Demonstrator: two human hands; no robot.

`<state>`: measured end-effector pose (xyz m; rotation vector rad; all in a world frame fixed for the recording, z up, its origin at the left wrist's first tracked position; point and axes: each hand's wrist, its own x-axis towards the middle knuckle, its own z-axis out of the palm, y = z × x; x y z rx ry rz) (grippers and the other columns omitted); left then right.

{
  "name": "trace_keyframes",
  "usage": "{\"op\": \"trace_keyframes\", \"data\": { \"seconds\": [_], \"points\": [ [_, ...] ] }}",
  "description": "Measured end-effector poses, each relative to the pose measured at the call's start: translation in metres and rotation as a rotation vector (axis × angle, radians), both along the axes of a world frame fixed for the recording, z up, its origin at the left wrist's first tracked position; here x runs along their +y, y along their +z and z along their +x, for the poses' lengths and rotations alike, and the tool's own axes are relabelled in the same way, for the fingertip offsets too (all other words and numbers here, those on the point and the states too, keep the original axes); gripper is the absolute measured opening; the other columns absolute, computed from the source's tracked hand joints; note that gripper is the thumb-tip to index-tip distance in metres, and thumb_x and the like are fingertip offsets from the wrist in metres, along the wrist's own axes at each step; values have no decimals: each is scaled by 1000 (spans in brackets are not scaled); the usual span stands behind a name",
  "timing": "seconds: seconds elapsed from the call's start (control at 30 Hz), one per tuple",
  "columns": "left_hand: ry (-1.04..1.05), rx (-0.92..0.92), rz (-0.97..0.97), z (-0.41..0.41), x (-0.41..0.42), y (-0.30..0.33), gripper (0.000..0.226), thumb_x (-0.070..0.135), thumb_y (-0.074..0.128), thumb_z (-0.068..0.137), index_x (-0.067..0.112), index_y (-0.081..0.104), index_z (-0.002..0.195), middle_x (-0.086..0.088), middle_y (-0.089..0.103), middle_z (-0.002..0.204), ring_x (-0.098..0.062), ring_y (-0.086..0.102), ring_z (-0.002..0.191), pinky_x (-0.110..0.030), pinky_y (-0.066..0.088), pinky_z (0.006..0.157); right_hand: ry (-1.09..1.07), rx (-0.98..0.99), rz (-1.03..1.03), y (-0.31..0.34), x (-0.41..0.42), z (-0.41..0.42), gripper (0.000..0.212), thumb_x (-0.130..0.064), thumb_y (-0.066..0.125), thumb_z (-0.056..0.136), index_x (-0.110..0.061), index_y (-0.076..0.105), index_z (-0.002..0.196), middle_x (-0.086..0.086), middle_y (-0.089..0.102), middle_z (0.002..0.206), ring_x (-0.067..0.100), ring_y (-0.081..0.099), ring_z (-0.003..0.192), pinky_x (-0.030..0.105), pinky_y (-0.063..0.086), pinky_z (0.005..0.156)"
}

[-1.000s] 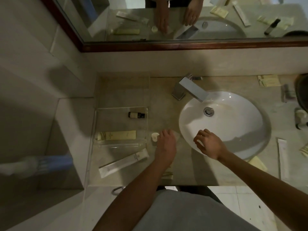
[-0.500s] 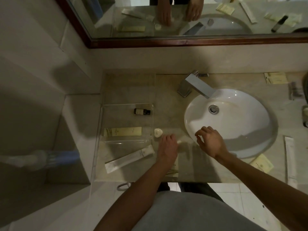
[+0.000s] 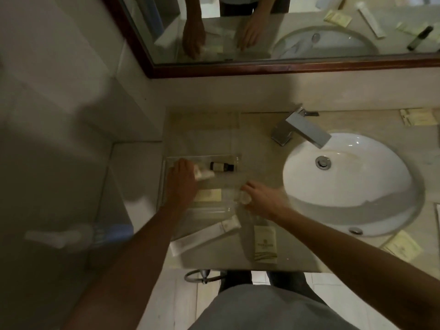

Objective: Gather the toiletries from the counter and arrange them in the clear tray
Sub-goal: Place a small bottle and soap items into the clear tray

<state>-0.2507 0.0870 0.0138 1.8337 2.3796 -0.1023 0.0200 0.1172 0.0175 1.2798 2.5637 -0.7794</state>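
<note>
- The clear tray (image 3: 166, 186) sits left of centre in the frame, on the worktop (image 3: 259, 129) just left of the white sink (image 3: 345, 182).
- Inside it: a small dark bottle (image 3: 221, 166) lying on its side near the tray's far wall, and a pale yellow packet (image 3: 208, 195) lying flat lower down, half hidden under the left forearm.
- The left hand (image 3: 182, 177) is over the tray now, its grip pinched on a small pale tube (image 3: 204, 173), with the tube's end right next to the dark bottle.
- The right hand (image 3: 264, 198) is at the tray's right edge with its fingers on a small round white thing (image 3: 245, 198). It's too blurry there, so I can't tell if that grip is closed on it or just touching.
- Below the tray, on the worktop: a long white tube (image 3: 204, 236) lying diagonally and a tall packet (image 3: 265, 244) near the front edge. More yellowish sachets (image 3: 402, 245) are at the lower right, and one (image 3: 419, 116) is at the upper right.
- Versus half a second ago: the left hand was down by the worktop's front, below the round white thing, and has gone up into the tray. The right hand was over the sink rim and has slid left to the tray's edge.
</note>
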Motion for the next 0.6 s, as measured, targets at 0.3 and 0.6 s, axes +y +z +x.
{"op": "trace_keyframes", "data": {
  "seconds": [0.3,0.6],
  "points": [
    [-212,-162,5,-42,-6,-12,27,6,66,76,19,57,98,-7,56,99,-30,57,82,-38,48,62,-329,226,44,10,-3,-1,31,-30,68,88,-21,63,117,-3,67,102,10,61,83,21,47,69],
    [-27,-206,12,-53,-8,-15,36,-2,62,74,16,59,104,-10,56,106,-33,59,85,-40,51,63,-122,148,-62,2,16,-69,27,-31,62,93,-25,62,119,2,68,115,21,63,104,41,52,91]
  ]
}}
